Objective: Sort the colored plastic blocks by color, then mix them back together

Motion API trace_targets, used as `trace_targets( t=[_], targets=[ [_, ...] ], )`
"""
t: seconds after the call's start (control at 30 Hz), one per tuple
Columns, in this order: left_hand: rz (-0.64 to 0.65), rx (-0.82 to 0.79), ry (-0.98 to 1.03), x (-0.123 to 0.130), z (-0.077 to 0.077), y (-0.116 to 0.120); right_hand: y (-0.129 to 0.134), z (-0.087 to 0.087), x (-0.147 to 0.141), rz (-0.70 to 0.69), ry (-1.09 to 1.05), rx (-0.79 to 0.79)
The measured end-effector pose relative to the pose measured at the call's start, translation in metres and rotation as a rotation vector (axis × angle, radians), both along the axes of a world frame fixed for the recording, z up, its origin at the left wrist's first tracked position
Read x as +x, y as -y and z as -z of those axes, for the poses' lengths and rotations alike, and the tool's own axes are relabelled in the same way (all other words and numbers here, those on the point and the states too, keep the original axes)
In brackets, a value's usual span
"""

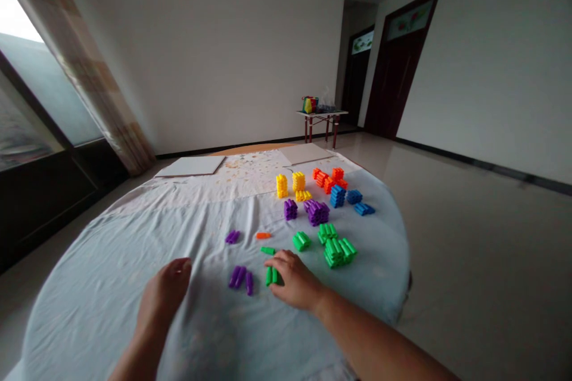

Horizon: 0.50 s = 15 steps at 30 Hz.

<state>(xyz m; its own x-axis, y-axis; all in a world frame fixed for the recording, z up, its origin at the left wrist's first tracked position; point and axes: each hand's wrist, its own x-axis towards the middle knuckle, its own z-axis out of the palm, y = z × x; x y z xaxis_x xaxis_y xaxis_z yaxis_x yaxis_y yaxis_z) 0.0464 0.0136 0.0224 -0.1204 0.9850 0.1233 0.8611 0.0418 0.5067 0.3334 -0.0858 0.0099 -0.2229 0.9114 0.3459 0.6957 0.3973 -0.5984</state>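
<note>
Partly hidden: the green pair [269, 277], its right side behind your right hand [292, 280].
Right hand: curled about the pair; you cannot tell if it grips.
Left hand [166, 286]: half curled, palm unseen; you cannot tell if it holds anything.
Pair's long axis: pointing away from you on the cloth [89, 286], right of the purple trio [240, 278].
Forearms [357, 333]: cut off below.

The round table [250, 149] was covered with a pale cloth [102, 262]. A white board [192, 165] and a beige board [306, 153] lay at mid-height of the frame. Right of centre stood grouped yellow pieces [281, 186], orange pieces [320, 177], blue pieces [338, 196], purple pieces [318, 213] and green pieces [338, 253]; loose pieces [269, 276] lay below the middle.
</note>
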Motion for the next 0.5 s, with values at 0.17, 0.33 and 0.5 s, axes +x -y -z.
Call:
trace_targets(
  t=[0.17,0.33,0.5],
  targets=[
    [-0.034,0.065,-0.076,0.008,0.015,0.013,0.019,-0.039,0.042,-0.076,-0.07,0.096],
    [-0.012,0.112,-0.034,0.003,0.03,0.009,0.031,-0.07,0.113,0.029,0.007,0.067],
    [-0.016,0.134,0.0,-0.001,0.036,0.004,0.029,-0.069,0.155,0.092,0.078,-0.016]
  ],
)
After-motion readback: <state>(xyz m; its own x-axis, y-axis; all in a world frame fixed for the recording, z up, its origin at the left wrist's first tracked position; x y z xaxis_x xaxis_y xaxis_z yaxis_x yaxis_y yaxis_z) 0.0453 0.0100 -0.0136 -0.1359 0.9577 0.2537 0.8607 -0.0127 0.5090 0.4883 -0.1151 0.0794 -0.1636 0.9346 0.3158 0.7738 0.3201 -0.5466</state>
